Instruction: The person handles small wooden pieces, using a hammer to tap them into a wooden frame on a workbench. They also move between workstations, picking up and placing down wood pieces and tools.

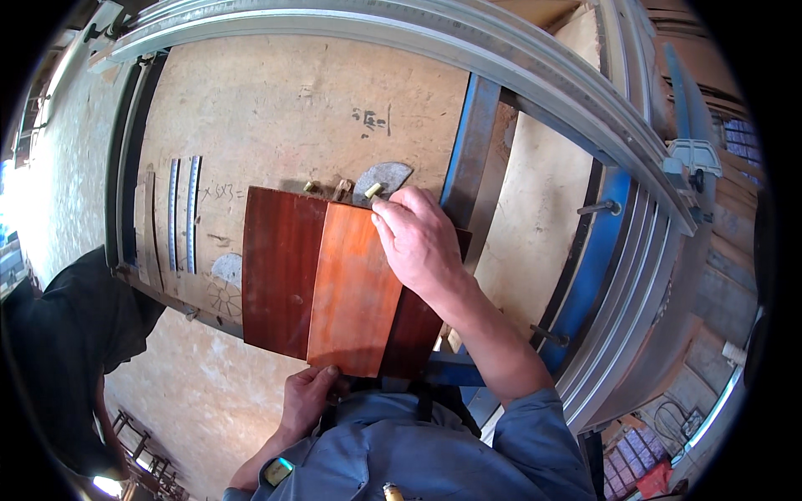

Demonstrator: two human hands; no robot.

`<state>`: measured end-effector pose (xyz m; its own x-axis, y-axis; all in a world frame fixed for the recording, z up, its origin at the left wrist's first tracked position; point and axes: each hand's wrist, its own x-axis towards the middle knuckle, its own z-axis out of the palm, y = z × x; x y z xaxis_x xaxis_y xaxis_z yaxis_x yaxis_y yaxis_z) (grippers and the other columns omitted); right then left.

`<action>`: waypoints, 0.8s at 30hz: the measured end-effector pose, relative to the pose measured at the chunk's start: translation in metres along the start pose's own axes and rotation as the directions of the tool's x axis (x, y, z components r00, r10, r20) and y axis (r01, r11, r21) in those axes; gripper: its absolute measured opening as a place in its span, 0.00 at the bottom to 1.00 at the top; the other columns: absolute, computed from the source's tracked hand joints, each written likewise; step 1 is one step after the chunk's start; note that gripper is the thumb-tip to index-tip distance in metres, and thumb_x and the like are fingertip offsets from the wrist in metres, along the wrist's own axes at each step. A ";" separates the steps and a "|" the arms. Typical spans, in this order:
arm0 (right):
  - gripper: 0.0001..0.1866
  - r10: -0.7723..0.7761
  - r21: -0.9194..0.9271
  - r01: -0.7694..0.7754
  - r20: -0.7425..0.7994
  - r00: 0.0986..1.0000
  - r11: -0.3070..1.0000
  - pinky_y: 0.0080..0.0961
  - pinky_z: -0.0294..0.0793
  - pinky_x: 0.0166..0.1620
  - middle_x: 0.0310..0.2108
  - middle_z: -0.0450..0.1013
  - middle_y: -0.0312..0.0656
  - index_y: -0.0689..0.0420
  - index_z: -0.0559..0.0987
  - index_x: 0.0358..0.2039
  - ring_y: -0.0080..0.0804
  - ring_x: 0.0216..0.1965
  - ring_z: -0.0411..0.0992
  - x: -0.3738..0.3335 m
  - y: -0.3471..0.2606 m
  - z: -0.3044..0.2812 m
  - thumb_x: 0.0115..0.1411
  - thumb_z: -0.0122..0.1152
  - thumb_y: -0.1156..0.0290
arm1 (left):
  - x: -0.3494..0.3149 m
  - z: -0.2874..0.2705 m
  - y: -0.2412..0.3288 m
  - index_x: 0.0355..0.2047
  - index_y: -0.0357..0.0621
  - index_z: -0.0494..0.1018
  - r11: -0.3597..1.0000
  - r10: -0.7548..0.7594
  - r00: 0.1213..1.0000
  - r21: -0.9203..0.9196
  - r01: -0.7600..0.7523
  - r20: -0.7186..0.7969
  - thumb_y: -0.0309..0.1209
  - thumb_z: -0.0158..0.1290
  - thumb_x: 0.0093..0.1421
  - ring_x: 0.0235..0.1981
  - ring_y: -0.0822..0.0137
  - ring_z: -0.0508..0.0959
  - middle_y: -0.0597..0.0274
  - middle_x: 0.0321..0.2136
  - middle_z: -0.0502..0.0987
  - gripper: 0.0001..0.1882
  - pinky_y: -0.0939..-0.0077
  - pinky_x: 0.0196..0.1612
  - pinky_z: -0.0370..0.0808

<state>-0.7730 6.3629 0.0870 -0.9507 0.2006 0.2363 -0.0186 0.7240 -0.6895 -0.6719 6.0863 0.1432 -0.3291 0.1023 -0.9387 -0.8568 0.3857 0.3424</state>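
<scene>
- At the surface's (259, 100) near edge, an orange-brown board (352, 292) is laid over a dark-red board (280, 275).
- Its far and near ends are touched by right hand (420, 242) and left hand (307, 399); neither grip can be told.
- By uneven pressure, it could be skewed.

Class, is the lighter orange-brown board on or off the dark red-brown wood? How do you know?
On: the lighter board overlaps the dark wood, which shows along both its sides.
</scene>
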 end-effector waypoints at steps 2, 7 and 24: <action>0.09 -0.003 0.004 0.003 -0.005 1.000 1.000 0.32 0.74 0.38 0.30 0.72 0.42 0.61 0.81 0.35 0.40 0.35 0.72 0.001 0.000 0.000 0.52 0.67 0.77 | -0.001 0.000 0.001 0.34 0.33 0.78 1.000 -0.002 1.000 -0.013 0.002 0.003 0.37 0.52 0.67 0.25 0.71 0.79 0.58 0.24 0.81 0.16 0.78 0.29 0.74; 0.08 0.013 -0.008 -0.012 0.038 0.999 1.000 0.31 0.75 0.41 0.32 0.72 0.42 0.62 0.80 0.36 0.39 0.37 0.72 -0.001 0.002 -0.002 0.55 0.65 0.75 | 0.002 -0.001 0.002 0.34 0.34 0.78 1.000 -0.020 1.000 0.004 0.020 0.006 0.37 0.51 0.67 0.25 0.73 0.78 0.60 0.24 0.81 0.16 0.79 0.28 0.73; 0.06 0.048 -0.094 -0.031 0.181 0.982 0.995 0.39 0.74 0.38 0.32 0.73 0.48 0.58 0.79 0.33 0.47 0.36 0.74 0.005 -0.002 -0.009 0.61 0.59 0.69 | 0.011 -0.007 -0.016 0.28 0.36 0.78 0.990 0.083 0.997 0.118 -0.082 -0.007 0.40 0.50 0.67 0.24 0.74 0.76 0.63 0.22 0.79 0.20 0.78 0.27 0.72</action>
<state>-0.7753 6.3688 0.0955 -0.9909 0.1122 0.0746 0.0406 0.7765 -0.6288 -0.6645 6.0751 0.1281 -0.4019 0.1275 -0.9068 -0.7741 0.4817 0.4108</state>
